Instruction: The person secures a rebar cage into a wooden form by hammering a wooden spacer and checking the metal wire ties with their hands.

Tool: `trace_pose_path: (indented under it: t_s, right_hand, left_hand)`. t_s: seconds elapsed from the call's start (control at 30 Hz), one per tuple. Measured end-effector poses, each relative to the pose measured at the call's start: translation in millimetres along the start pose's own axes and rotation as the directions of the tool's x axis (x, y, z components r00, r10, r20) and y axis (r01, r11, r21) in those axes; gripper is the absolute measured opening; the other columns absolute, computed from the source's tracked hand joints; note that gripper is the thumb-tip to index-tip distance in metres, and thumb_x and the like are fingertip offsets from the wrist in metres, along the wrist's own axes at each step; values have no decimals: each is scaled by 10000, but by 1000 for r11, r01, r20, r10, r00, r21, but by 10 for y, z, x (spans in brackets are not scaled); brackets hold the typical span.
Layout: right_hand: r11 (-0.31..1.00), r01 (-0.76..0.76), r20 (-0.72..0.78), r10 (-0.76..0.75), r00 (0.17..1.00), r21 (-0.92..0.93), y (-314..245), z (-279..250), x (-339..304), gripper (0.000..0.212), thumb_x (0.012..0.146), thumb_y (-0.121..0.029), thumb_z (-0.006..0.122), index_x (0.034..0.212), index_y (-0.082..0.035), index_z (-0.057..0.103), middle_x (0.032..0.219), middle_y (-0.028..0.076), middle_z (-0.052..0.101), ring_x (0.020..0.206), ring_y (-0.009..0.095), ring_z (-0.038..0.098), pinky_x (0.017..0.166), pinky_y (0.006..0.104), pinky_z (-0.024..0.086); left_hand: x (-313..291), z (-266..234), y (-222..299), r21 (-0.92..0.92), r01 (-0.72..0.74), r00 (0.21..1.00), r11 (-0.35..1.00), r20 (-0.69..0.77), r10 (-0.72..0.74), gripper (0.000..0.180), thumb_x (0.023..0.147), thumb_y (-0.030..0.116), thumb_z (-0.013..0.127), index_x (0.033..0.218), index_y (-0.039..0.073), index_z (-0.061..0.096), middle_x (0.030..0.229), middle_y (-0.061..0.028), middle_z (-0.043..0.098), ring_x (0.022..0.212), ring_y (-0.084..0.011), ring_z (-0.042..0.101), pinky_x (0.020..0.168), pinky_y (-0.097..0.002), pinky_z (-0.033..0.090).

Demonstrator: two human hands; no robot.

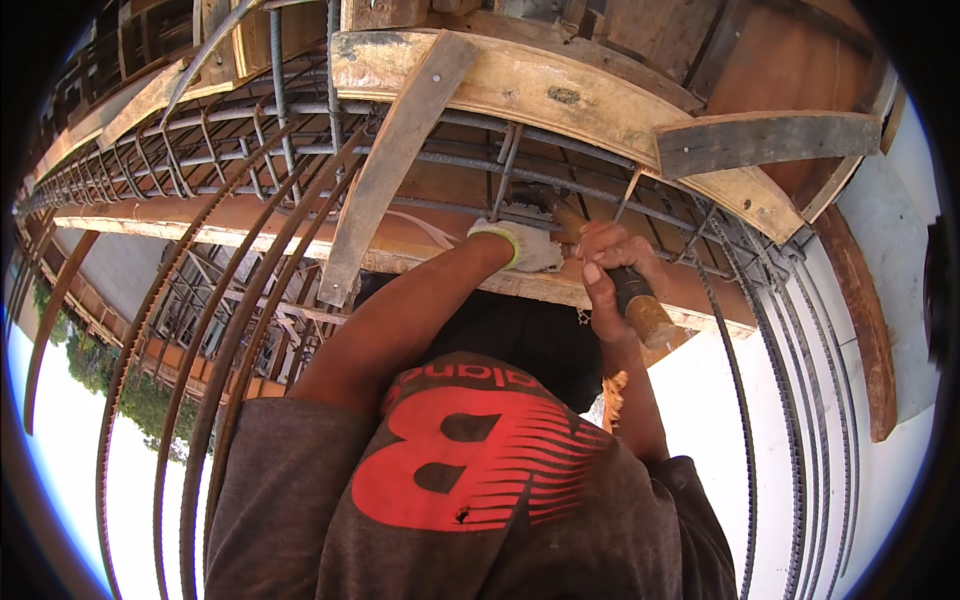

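One bare R hand [625, 258] was closed round the hammer [633, 290], upper ctr-right of frame, w/ gloved L hand [532, 248] near its head, hold unclear; safe control prob. needed gloved fingers well clear.

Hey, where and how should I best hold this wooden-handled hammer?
Probably by its handle, around the dark section, coming from the lower right. The straight handle slants down that way, butt end exposed, while the dark head sits up and left, close to the gloved left hand. The right hand already wraps the handle beside that section.
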State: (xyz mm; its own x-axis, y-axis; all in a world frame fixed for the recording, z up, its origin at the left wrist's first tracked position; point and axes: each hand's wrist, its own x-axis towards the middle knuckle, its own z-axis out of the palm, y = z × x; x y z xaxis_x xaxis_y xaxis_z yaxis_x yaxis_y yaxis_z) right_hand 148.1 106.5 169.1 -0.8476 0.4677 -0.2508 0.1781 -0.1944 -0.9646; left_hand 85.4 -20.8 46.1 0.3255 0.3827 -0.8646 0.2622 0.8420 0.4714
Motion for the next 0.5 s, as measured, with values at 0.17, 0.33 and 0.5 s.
trace_pose_path:
  t_s: [0.17, 0.33, 0.5]
  right_hand:
    - [990, 131, -15, -132, 991, -48, -163, -32, 127, 129, 862, -22, 623, 934, -30, 516, 865, 131, 589, 820, 226, 568, 899, 487, 482]
    - [998, -61, -120, 57, 991, -23, -122, 62, 69, 112, 876, -30, 628, 938, -44, 535, 842, 109, 598, 809, 213, 590, 859, 457, 498]
    - [980, 175, -6, -176, 984, -91, -223, 9, 107, 113, 887, -68, 633, 931, -59, 529, 831, 100, 597, 786, 208, 590, 860, 468, 497]
  left_hand:
    - [-203, -108, 138, 24, 29, 998, 999, -51, -28, 705, 914, 676, 491, 1447, 220, 554, 1491, -116, 534, 1351, -337, 520, 1094, -459, 431]
    - [18, -23, 35, 34, 62, 994, 997, 87, -65, 713, 925, 669, 473, 1489, 234, 503, 1539, -104, 482, 1394, -345, 472, 1127, -466, 400]
    - [-16, -105, 73, 6, 25, 996, 1000, 83, -26, 723, 919, 686, 475, 1473, 223, 520, 1542, -101, 478, 1388, -333, 483, 1117, -486, 414]
